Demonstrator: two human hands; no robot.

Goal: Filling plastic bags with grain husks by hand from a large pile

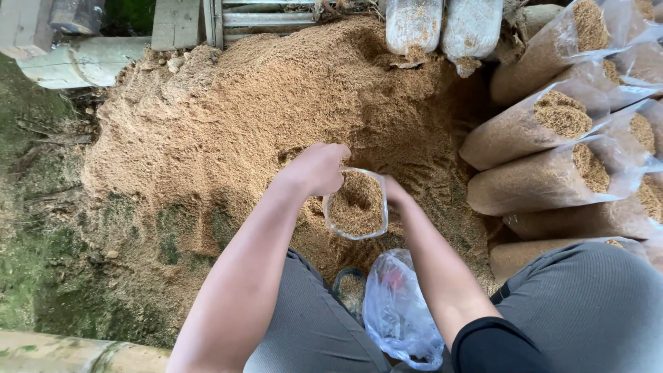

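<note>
Clear open bag (357,204) of sawdust at centre; filled clear bags (552,179) stacked right; crumpled empty bag (400,311) below.

Open room lies ahead and to the left, over the broad sawdust heap (228,131), whose top is bare right up to the wooden pallet (207,21) and the two upright filled bags (442,27) at its far edge. The right side is walled off by a stack of filled clear bags lying on their sides (552,152), just beside the right hand (395,192). Close in, the gap between the knees is taken up by a crumpled plastic bag (400,311) and a small container (351,287), while the left hand (318,169) sits over the held bag's (356,204) mouth.
</note>
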